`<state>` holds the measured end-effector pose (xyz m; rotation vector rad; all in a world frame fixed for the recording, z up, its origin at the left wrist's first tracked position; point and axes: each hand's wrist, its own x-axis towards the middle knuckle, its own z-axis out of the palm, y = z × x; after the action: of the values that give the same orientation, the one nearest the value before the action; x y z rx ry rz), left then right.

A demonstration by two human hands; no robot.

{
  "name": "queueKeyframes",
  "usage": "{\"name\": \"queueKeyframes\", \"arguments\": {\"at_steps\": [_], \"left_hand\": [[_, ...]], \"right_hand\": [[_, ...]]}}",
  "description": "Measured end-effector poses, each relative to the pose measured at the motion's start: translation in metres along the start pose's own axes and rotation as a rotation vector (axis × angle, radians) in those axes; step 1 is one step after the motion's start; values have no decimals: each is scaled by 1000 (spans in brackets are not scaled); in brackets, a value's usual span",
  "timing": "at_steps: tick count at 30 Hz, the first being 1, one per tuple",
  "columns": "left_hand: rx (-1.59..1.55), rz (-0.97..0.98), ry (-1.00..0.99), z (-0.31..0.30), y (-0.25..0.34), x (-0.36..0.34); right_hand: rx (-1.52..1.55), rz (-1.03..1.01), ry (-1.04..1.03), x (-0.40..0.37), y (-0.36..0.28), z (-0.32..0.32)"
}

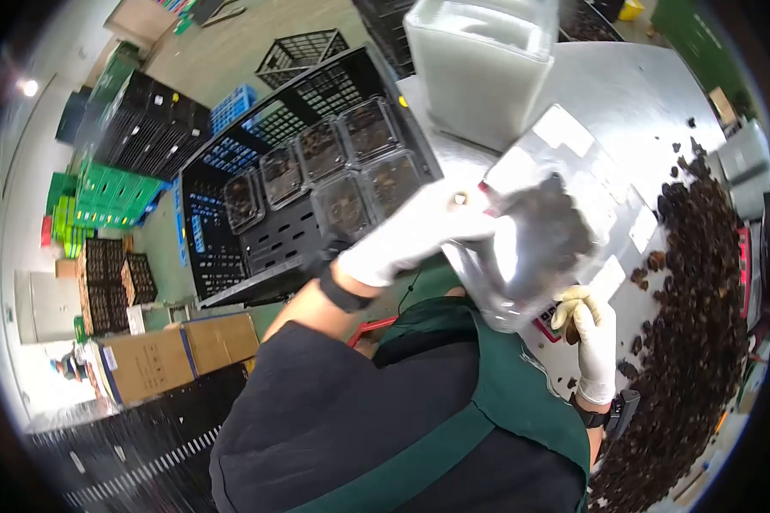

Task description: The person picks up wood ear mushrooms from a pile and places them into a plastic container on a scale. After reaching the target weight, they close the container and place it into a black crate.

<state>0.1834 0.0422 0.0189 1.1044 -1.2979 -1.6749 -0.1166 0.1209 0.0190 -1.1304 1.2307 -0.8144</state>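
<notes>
The person's left hand (419, 232), in a white glove, was closed around the near edge of a clear plastic tub (543, 235), thumb and fingers clamped on its rim. It held the tub tilted just above the bare metal table (624, 94), with a dark clump of brown pieces lying inside. Below and just beside that tub, the right hand (592, 342), also gloved, had its fingers curled inward. Something dark showed at the fingertips, but whether it was truly gripped could not be told. Beyond the right hand, on its outer side, a long heap of dark brown pieces (701, 325) spread along the table, with a few strays scattered between heap and hand. On the far side of the left hand sat a black slatted plastic crate (231, 265) holding six filled clear tubs (329, 167) in two rows, and much of its floor was uncovered. Ahead of both hands stood a tall stack of empty tubs (479, 68). Judging from this, the packing seemed only partly done: a handful of tubs were finished, one was in hand and not yet full, and the large heap was left to portion out.
</notes>
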Motion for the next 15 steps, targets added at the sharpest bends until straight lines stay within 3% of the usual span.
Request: {"name": "queueKeyframes", "arguments": {"at_steps": [6,10,12,14,15], "left_hand": [[92,-96,489,-169,13,-106],[-20,-279,722,-264,-39,-180],[-39,-397,728,-299,-78,-209],[19,-732,616,-313,-106,-224],[90,-966,452,-311,-117,-218]], "right_hand": [[-39,35,-33,11,-1,0],[-10,52,29,2,19,-13],[-12,64,63,-4,23,-18],[6,58,115,-9,35,-25],[13,56,141,-12,39,-27]]}}
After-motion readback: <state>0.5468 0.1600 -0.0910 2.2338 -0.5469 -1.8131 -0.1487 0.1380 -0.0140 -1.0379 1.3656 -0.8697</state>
